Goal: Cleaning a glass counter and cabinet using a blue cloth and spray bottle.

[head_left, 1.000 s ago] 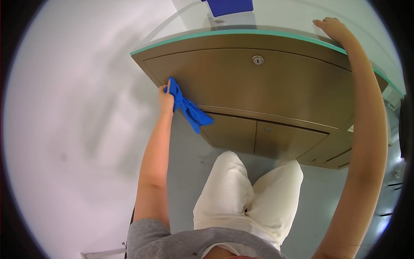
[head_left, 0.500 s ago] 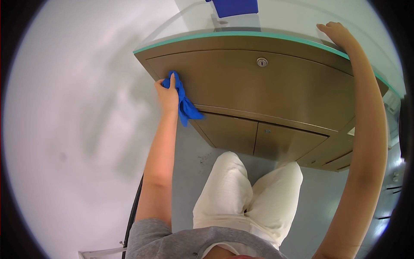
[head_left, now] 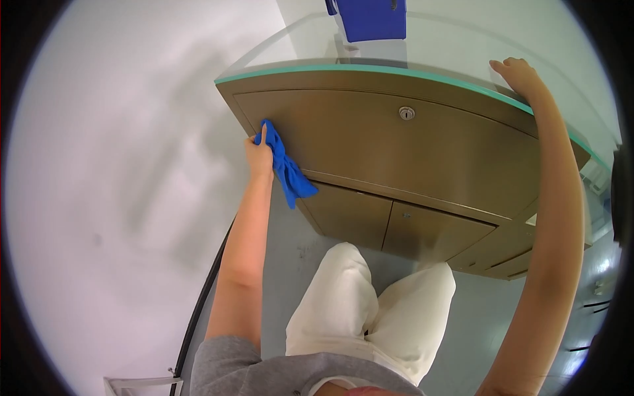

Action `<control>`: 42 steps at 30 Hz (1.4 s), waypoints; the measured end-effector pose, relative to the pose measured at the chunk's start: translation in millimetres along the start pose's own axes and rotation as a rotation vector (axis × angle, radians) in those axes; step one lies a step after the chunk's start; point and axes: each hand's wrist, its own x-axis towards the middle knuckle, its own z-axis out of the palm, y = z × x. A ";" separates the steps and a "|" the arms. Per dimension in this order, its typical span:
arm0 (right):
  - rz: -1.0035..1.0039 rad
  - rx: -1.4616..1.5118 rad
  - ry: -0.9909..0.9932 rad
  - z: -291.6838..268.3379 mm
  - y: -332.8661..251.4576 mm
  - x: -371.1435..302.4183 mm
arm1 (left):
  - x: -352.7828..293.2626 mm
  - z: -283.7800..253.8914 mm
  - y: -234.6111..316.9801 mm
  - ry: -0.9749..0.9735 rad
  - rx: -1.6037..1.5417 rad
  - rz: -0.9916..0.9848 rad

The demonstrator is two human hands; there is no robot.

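A blue cloth (head_left: 288,173) hangs from my left hand (head_left: 260,156), which is closed on it at the left edge of a brown metal cabinet (head_left: 356,132). The cloth lies against the cabinet's front, its loose end drooping toward the lower doors. My right hand (head_left: 517,76) rests on the glass top (head_left: 436,80) near its front right edge, and its fingers look loosely bent with nothing seen in them. A round lock (head_left: 406,113) sits high on the cabinet's front panel.
A blue bin (head_left: 374,20) stands on the glass top at the back. Left of the cabinet rises a white wall (head_left: 119,165). Two lower doors (head_left: 436,231) are shut close to my knees. A white frame (head_left: 142,383) is at the lower left.
The view has tilted, so the cabinet and bin appear lower. My left hand keeps the cloth at the cabinet's left edge, and the cloth hangs more spread out. My right hand stays on the glass.
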 end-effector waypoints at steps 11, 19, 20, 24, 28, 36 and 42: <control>0.007 0.042 0.026 1.3 3.0 2.3 | -2.7 -4.0 6.5 -0.146 -0.072 -0.089; -0.001 0.030 -0.007 -0.4 5.0 4.0 | -12.5 -1.4 6.1 -0.167 0.013 -0.067; -0.021 0.017 0.004 -0.1 2.9 5.0 | -11.4 0.7 5.6 -0.083 0.072 0.093; -0.015 0.039 -0.002 -1.2 -1.8 2.2 | -6.7 4.3 3.6 -0.074 -0.050 0.028; -0.020 0.062 0.011 0.5 -2.2 -2.9 | 3.8 -15.1 1.4 -0.155 -0.069 -0.109; -0.027 0.080 -0.012 -2.3 2.0 0.1 | -18.8 5.5 20.1 -0.040 0.046 0.108; -0.046 0.095 0.025 -0.7 -1.2 -2.1 | 7.2 -14.8 -11.5 -0.021 0.142 -0.020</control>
